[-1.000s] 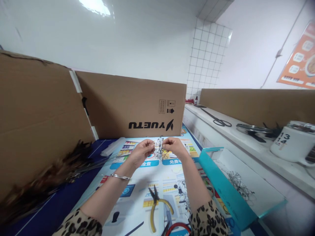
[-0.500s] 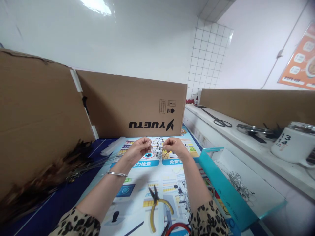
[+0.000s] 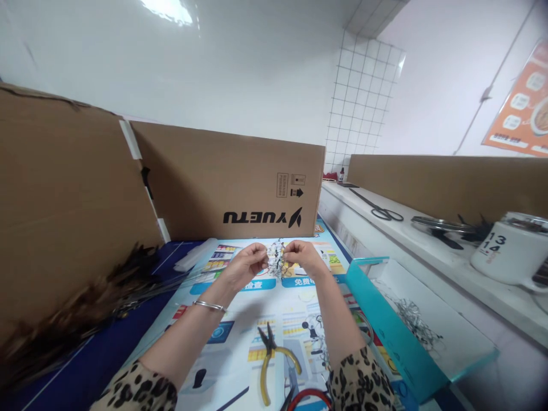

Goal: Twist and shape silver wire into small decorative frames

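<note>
My left hand (image 3: 247,264) and my right hand (image 3: 305,257) face each other over the printed sheet, thumbs and fingers pinched. Between them is a tangle of fine wire pieces (image 3: 276,261), silvery with small dark bits, and both hands grip its sides. Its exact kind is too small to make out. Nearer to me lie yellow-handled pliers (image 3: 269,357), jaws pointing away. A tool with a red handle (image 3: 309,393) is partly cut off at the bottom edge. More wire pieces (image 3: 315,337) lie beside my right forearm.
On the right, a teal box (image 3: 396,328) contains loose wire pieces (image 3: 415,319). A white shelf bears scissors (image 3: 385,213) and a mug (image 3: 507,251). Cardboard walls (image 3: 231,177) stand behind and left. Brown feathery bundles (image 3: 81,302) lie at the left.
My left hand has moved slightly right, closer to my right hand, which stays nearly in place. The gap across the wire tangle is narrower.
</note>
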{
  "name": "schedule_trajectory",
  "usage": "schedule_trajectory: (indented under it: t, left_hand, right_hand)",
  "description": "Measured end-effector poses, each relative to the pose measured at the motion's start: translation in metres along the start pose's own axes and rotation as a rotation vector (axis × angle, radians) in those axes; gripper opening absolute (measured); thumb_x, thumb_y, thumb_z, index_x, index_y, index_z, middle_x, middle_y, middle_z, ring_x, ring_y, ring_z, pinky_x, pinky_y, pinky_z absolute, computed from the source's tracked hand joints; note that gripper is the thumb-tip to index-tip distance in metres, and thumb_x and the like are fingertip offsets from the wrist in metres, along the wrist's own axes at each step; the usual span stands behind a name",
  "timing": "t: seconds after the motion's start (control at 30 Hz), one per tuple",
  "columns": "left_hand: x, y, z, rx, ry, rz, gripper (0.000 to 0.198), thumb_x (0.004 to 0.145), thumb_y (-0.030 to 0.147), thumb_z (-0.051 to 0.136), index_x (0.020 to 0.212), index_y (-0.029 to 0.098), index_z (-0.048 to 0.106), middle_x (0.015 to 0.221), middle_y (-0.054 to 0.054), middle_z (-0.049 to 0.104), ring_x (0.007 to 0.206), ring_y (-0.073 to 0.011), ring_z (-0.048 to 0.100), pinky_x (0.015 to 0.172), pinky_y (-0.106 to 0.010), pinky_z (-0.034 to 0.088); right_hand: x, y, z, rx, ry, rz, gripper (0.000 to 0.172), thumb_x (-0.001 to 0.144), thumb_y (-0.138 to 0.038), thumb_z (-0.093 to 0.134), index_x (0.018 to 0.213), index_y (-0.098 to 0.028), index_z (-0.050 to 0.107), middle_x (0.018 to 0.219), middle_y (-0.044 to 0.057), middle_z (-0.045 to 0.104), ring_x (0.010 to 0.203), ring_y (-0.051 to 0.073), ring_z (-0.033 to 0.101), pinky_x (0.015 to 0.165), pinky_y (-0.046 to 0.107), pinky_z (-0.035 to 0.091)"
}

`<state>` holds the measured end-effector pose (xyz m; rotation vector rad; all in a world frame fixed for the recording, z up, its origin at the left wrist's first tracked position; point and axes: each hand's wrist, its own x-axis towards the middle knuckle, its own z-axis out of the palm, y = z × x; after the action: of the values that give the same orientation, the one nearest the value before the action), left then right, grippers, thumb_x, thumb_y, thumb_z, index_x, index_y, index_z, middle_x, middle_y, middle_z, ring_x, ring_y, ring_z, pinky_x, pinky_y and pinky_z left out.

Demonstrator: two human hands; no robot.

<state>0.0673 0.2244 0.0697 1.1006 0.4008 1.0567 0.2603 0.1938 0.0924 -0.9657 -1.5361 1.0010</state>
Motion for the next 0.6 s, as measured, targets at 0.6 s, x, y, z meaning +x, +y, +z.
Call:
schedule_trajectory:
  t: [0.6]
  left_hand:
    - [0.004,-0.015,-0.006,-0.026,0.016,-0.029,0.017,0.070,0.023,0.070,0.075,0.014,0.056,0.064,0.000,0.053,0.057,-0.0100,0.052,0.055,-0.023,0.043]
  right_hand:
    - [0.005,0.023,0.001,0.042,-0.025,0.037,0.019,0.062,-0.028,0.068,0.071,-0.014,0.059,0.061,-0.003,0.058,0.050,0.007,0.052,0.051,0.021,0.045]
